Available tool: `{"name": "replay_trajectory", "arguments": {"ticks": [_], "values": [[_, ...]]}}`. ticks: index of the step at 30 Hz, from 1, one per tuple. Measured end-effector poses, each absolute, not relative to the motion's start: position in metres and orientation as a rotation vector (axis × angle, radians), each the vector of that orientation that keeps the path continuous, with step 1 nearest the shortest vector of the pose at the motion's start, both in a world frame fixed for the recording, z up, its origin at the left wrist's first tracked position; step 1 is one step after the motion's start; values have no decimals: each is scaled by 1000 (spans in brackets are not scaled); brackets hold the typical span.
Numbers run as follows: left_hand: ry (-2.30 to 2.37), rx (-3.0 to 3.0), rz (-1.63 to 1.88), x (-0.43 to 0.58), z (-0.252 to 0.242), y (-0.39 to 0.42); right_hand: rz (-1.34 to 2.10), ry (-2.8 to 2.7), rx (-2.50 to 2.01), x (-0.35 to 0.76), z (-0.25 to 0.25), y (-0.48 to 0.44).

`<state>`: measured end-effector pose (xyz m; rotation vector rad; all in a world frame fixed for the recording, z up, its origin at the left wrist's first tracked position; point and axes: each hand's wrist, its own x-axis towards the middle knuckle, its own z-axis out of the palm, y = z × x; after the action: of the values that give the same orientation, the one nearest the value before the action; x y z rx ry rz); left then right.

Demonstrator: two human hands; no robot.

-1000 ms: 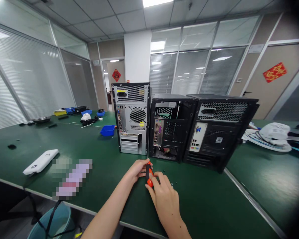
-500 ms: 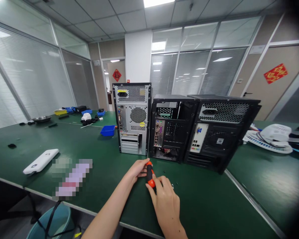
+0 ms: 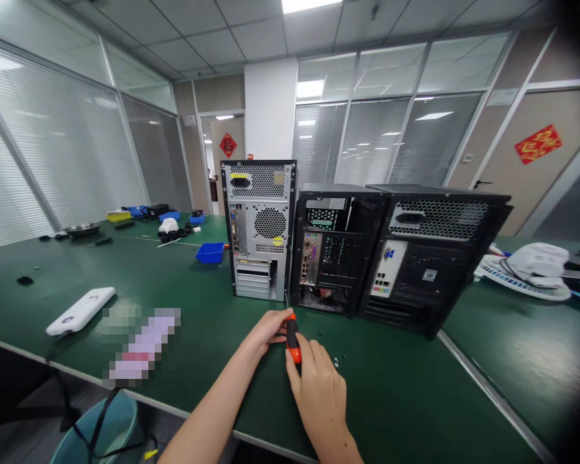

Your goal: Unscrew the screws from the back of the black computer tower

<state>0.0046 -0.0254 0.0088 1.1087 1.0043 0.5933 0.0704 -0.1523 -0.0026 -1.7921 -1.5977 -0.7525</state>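
A red and black screwdriver (image 3: 292,335) points away from me, its tip at the lower right corner of the silver-backed computer case (image 3: 261,225). My right hand (image 3: 319,386) is closed around the back end of the handle. My left hand (image 3: 272,327) steadies the front of the screwdriver, fingers closed by the shaft and partly hidden. Two black computer cases, one with an open back (image 3: 341,258) and one with a honeycomb vent (image 3: 430,264), stand close to the right. Several small screws or bits (image 3: 337,362) lie on the green table right of my hand.
A blue tray (image 3: 209,252) sits left of the silver case. On the left lie a white device (image 3: 81,311) and a blurred purple item (image 3: 147,345). Below the table edge is a teal bucket (image 3: 125,419). A white basket (image 3: 522,280) stands at the right.
The view has shifted slightly, so the scene sits a little further right. My right hand has turned a little on the screwdriver handle; the tip stays at the case's corner.
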Motion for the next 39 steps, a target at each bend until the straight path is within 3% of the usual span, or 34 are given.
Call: {"name": "replay_trajectory", "arguments": {"ticks": [16, 39], "values": [[1051, 1142, 618, 6, 10, -27, -510, -1587, -1803, 68, -3, -147], [1123, 1187, 636, 6, 14, -30, 378, -1176, -1654, 73, -3, -144]]}}
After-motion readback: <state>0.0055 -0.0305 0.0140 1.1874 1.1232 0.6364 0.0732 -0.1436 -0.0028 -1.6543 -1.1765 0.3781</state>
